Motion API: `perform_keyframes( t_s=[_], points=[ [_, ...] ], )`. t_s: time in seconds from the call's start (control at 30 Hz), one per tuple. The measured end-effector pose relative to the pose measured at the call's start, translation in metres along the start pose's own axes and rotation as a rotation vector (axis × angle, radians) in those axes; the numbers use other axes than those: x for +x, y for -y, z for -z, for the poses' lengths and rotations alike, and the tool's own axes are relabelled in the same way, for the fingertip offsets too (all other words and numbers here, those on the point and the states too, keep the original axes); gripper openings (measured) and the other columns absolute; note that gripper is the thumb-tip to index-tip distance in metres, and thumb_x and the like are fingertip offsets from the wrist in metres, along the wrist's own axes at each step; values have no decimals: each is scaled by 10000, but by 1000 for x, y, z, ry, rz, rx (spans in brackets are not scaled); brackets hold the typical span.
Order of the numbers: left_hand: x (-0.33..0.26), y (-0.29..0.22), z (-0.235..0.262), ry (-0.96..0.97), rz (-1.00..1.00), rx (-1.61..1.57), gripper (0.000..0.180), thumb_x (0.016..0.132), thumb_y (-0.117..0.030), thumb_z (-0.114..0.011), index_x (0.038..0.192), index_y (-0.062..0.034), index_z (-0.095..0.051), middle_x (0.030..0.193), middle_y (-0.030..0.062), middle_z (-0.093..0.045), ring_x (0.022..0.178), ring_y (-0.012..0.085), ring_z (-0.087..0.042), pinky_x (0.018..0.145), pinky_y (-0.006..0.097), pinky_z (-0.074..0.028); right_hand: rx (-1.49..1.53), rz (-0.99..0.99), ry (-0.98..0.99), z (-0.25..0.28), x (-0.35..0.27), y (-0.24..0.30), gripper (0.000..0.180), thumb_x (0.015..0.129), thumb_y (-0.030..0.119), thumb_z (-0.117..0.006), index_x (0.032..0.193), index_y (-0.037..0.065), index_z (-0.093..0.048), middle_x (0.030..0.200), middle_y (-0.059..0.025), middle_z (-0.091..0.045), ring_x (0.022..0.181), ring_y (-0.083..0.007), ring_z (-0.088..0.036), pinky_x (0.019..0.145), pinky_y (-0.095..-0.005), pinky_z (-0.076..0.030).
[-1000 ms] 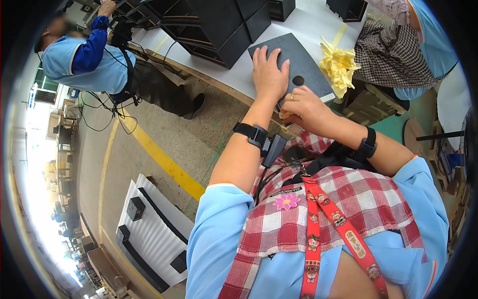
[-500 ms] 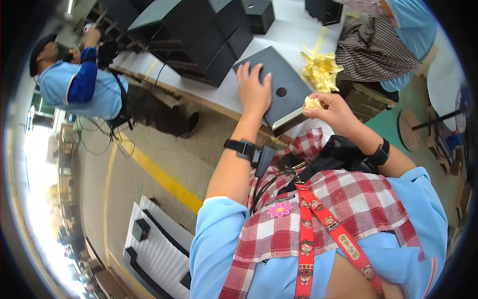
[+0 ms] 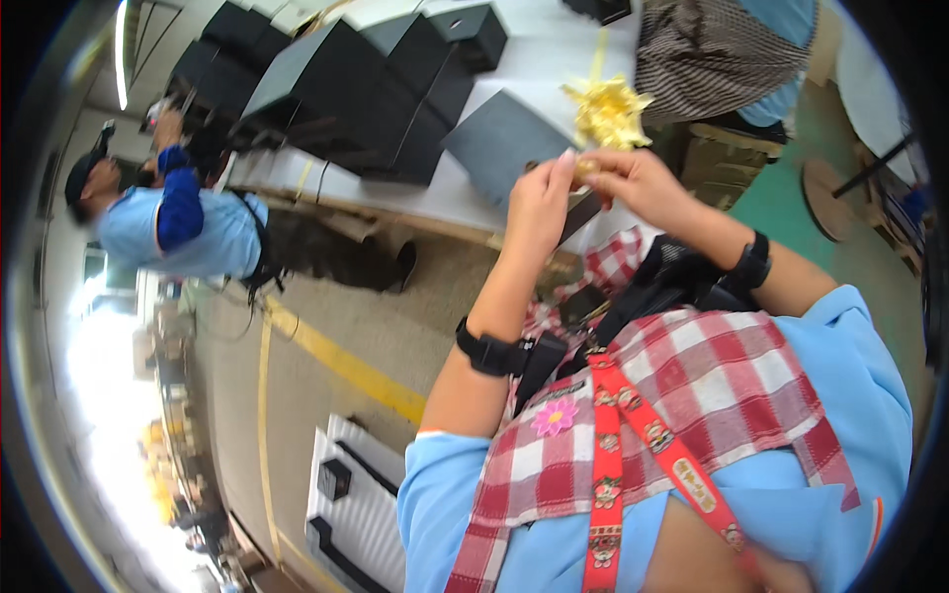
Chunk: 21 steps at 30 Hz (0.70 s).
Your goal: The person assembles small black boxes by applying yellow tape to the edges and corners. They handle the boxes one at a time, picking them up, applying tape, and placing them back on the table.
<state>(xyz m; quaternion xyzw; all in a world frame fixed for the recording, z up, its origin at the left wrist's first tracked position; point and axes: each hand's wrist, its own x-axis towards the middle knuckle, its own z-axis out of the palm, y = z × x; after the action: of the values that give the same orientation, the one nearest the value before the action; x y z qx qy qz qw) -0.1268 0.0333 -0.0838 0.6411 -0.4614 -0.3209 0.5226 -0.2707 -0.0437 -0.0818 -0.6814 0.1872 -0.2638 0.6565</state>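
A flat dark grey box [image 3: 504, 138] lies at the table's near edge, its hole now mostly behind my fingers. Above its near right end, both my hands have come together. My right hand [image 3: 638, 186] is closed, pinching a small crumpled wad of pale yellow tape [image 3: 586, 168]. My left hand [image 3: 540, 206] is closed too, thumb and fingertips pressed against the same wad; part of it is hidden by the fingers. A larger heap of crumpled yellow tape [image 3: 608, 111] sits on the table just beyond my hands.
Stacked black boxes [image 3: 346, 99] crowd the table on the left. A person in light blue [image 3: 183, 222] stands at far left; another person's checked apron [image 3: 702, 59] is at far right. White foam padding with black pieces [image 3: 361, 494] lies lower left, and a round stool [image 3: 825, 201] stands right.
My left hand has lifted off the dark grey box and moved right to meet my right hand at the yellow wad. The view has shifted slightly.
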Motion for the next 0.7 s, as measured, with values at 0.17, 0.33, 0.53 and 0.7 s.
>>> perform_keyframes(
  t_s=[0.17,0.33,0.53,0.7],
  points=[
    [-9,-12,32,-66,228,-231,385,916,-434,-485,873,-76,-621,753,19,-618,706,109,-574,667,266,-430,-350,145,47,-26,29,14,236,863,127,-562,1074,40,-620,775,-63,-585,652,-148,-548,603,-269,-450],
    [-16,19,59,-332,276,-892,383,933,-432,-450,894,-74,-580,770,31,-579,708,146,-538,664,310,-433,-642,793,-58,-55,70,-9,243,864,55,-563,1102,27,-604,735,-26,-504,563,-94,-464,524,-244,-383],
    [-46,68,164,-831,189,-1680,567,981,-428,-218,805,-7,-555,736,77,-574,679,200,-532,604,324,-464,-357,102,100,-50,67,-15,260,874,87,-559,1124,33,-606,789,-22,-545,582,-76,-494,546,-207,-414],
    [-78,92,210,-1009,48,-1835,522,980,-418,-242,847,-29,-564,755,70,-600,690,197,-579,586,327,-471,-372,98,-2,-17,55,-24,300,879,133,-539,1155,31,-596,833,-20,-617,581,-75,-510,558,-214,-442]
  ],
)
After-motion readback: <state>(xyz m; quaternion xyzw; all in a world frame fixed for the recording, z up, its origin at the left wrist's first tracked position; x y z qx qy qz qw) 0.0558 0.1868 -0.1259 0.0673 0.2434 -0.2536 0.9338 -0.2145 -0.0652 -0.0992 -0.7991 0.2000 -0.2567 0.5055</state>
